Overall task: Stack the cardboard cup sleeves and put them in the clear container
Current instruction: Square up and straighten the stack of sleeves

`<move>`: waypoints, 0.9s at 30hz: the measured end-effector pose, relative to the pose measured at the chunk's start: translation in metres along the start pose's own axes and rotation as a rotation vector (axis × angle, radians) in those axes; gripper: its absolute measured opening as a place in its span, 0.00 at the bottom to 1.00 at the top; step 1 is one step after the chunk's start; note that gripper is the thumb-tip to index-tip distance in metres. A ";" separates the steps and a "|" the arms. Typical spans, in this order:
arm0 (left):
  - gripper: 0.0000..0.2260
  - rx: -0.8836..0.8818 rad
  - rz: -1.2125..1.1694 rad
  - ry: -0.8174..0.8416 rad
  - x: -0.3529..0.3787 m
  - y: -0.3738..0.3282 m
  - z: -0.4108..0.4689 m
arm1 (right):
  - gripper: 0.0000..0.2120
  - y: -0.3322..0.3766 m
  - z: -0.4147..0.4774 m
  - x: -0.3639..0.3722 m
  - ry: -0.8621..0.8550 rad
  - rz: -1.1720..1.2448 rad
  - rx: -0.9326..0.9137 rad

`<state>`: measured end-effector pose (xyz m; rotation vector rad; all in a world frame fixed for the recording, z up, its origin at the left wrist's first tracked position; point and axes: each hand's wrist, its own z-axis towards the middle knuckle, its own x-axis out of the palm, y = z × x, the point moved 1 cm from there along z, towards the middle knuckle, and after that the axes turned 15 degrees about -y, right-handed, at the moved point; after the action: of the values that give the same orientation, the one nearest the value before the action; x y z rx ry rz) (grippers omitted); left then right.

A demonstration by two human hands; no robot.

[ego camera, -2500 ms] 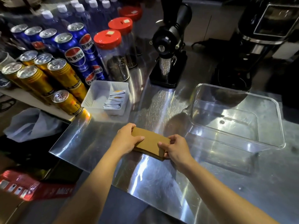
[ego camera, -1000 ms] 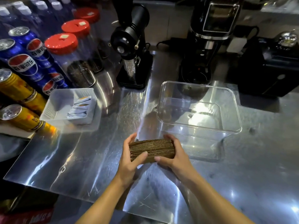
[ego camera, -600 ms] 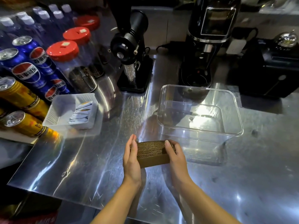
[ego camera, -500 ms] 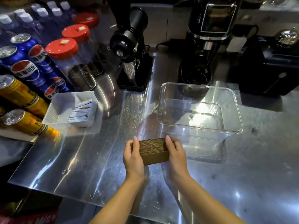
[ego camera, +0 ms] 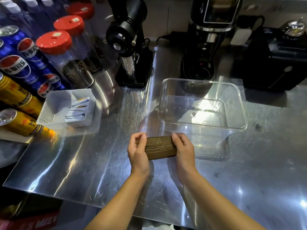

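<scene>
A stack of brown cardboard cup sleeves (ego camera: 159, 146) stands on its edge on the steel counter, its layered edges facing up. My left hand (ego camera: 138, 151) presses against the stack's left end and my right hand (ego camera: 184, 150) against its right end, so the stack is held between both. The clear container (ego camera: 239, 103) sits just behind and to the right of the stack, open at the top with nothing inside. Its near wall is a short gap from my right fingers.
A white tray (ego camera: 53, 105) with several sachets sits at the left. Blue and gold drink cans (ego camera: 20, 67) and red-lidded jars (ego camera: 66, 52) line the far left. Two black grinders (ego camera: 131, 47) (ego camera: 206, 40) stand behind the container, and a black machine (ego camera: 274, 60) at the far right.
The stack went from lying flat in my hands to standing on edge. My fingers have shifted to squeeze its two ends, and it sits slightly closer to the container.
</scene>
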<state>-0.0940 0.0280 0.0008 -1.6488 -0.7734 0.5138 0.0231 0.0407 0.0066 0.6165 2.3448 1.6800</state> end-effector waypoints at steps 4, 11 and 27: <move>0.04 -0.001 0.027 0.005 -0.002 0.005 -0.001 | 0.07 -0.004 -0.001 -0.002 -0.010 0.037 0.063; 0.15 -0.019 0.015 0.278 -0.020 0.004 0.000 | 0.07 -0.006 0.001 0.005 -0.065 -0.004 0.016; 0.29 0.386 0.462 0.360 -0.066 0.002 0.000 | 0.07 -0.010 0.001 0.007 -0.075 -0.107 -0.040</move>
<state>-0.1390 -0.0204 -0.0064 -1.4910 -0.0150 0.6201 0.0151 0.0423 -0.0021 0.5281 2.2444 1.6250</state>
